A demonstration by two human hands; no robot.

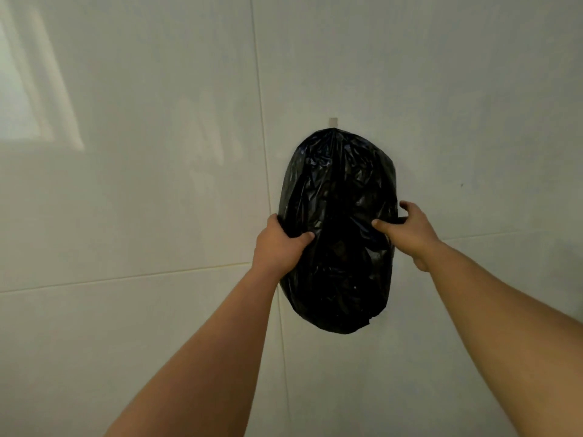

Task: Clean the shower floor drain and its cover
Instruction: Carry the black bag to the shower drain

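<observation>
Black bag (337, 234) is hanging off a small hook (333, 122) on the tiled wall (142, 184). Left hand (279, 246) and right hand (407, 231) are both pinching its sides. Drain's out of view.

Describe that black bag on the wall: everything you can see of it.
The black bag is thin, glossy, crinkled plastic, bulging into a rounded oval. Its gathered top hangs from a small pale hook on the white tiled wall. The left hand grips its left edge; the right hand pinches its right side. What it contains cannot be seen.
</observation>
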